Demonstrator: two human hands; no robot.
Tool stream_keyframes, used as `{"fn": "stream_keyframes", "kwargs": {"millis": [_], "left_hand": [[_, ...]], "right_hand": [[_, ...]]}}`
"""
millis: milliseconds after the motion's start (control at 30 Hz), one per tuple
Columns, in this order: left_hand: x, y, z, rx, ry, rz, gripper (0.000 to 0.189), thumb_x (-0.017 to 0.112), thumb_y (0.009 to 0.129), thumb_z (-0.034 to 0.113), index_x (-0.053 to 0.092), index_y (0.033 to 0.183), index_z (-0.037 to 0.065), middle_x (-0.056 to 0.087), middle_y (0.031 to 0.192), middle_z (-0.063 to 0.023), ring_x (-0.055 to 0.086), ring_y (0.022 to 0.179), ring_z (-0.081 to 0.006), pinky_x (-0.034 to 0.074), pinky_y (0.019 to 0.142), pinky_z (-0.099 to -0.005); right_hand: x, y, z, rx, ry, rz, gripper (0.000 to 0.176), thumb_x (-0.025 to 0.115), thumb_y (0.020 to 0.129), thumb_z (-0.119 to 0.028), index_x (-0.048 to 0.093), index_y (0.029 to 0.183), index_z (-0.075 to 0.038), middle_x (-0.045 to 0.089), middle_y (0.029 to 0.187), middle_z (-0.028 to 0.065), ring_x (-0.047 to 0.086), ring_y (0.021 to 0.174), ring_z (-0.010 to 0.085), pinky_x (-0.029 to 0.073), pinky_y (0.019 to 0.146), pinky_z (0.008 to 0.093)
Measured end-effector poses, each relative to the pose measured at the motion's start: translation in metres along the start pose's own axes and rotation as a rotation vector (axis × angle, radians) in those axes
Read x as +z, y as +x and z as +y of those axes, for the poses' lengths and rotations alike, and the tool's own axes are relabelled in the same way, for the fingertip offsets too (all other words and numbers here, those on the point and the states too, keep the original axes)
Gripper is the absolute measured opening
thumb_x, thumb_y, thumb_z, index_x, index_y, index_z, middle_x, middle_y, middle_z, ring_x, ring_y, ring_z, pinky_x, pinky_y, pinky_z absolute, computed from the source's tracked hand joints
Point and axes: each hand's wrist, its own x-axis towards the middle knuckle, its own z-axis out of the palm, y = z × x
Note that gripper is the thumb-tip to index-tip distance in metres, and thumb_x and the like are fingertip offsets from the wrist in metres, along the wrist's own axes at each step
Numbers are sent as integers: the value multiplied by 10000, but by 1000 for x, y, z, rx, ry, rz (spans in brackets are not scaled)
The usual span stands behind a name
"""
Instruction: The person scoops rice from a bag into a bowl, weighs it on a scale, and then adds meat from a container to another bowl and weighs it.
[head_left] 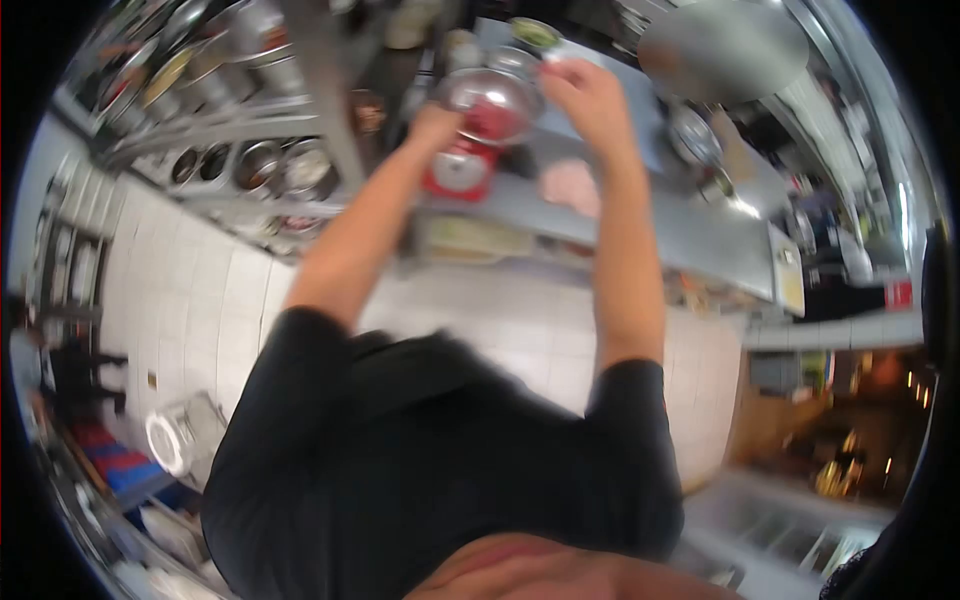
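A shiny metal bowl (515, 92) with red contents, perhaps raw meat, sits on or just above a red kitchen scale (461, 172) with a round dial. My left hand (436, 128) grips the bowl at its left rim, fingers partly hidden. My right hand (582, 88) is at the upper right of the bowl, fingers pinched together; a small reddish bit shows at the fingertips, too blurred to name. A pale pink item (570, 186) lies on the counter, below my right hand. Behind the bowl are a clear bowl (512, 62) and a bowl with green contents (535, 33).
The steel counter (700, 225) runs off to the right, with a metal pan (693, 135) on it. A large round metal lamp or hood (722, 50) hangs above. Shelves (225, 125) with metal containers stand at left. A white bin (180, 435) is on the tiled floor.
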Motion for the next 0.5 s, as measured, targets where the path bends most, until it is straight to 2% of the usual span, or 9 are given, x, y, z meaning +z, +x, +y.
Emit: {"fn": "stream_keyframes", "kwargs": {"millis": [67,100,167,200,300,367,400,433,500], "left_hand": [[4,-18,-7,244,191,141,367,473,753,18,483,1113,-51,609,698,-126,599,479,-187,500,402,-302],[8,9,-50,231,144,103,385,480,753,22,474,1135,-24,603,728,-124,579,454,-185,494,393,-308],[-9,-100,-11,115,-158,-106,398,484,765,39,451,1158,-13,595,754,-110,568,456,-183,500,396,-322],[-16,-115,-31,96,-158,-183,399,487,775,43,444,1168,-2,589,753,-108,570,466,-182,507,403,-322],[-57,-152,-103,-101,-199,-253,412,490,813,65,421,1217,28,580,765,-107,576,493,-174,528,424,-317],[-103,-176,-167,-27,-169,-153,430,496,829,79,412,1247,27,580,818,-122,579,504,-178,529,424,-306],[-132,-182,-207,-157,-117,-113,469,510,836,110,385,1279,19,580,900,-145,589,529,-187,531,423,-311],[-162,-202,-215,-161,-121,36,499,517,837,122,358,1297,9,581,930,-162,594,532,-201,530,418,-312],[-226,-222,-298,-126,34,168,556,502,816,95,302,1321,-23,590,889,-176,591,517,-230,529,410,-324]], "right_hand": [[11,-11,-16,14,38,-117,219,611,753,-155,636,911,-6,645,739,76,593,689,144,472,648,273],[18,-20,-28,14,10,-181,218,603,760,-152,633,916,-2,646,749,73,595,701,141,474,658,275],[43,-34,-47,-32,-4,-357,205,594,774,-137,627,920,2,650,779,69,599,728,136,476,682,277],[59,-39,-55,-79,14,-472,192,593,781,-126,625,919,4,653,799,69,600,741,135,476,696,277],[156,-67,-58,193,374,-773,142,581,815,-77,599,928,6,639,831,57,606,770,111,485,689,256],[240,-90,-41,255,431,-942,203,615,814,-174,609,909,4,637,771,65,596,689,133,472,623,271],[276,-95,-50,81,180,-911,264,631,802,-274,633,856,-16,628,707,99,583,623,158,461,595,288],[315,-105,-49,129,34,-930,259,626,791,-304,651,796,-46,619,688,137,596,605,212,466,587,327],[408,-138,-27,13,34,-845,107,610,748,-179,664,761,-88,633,743,144,620,662,286,477,592,387]]}}
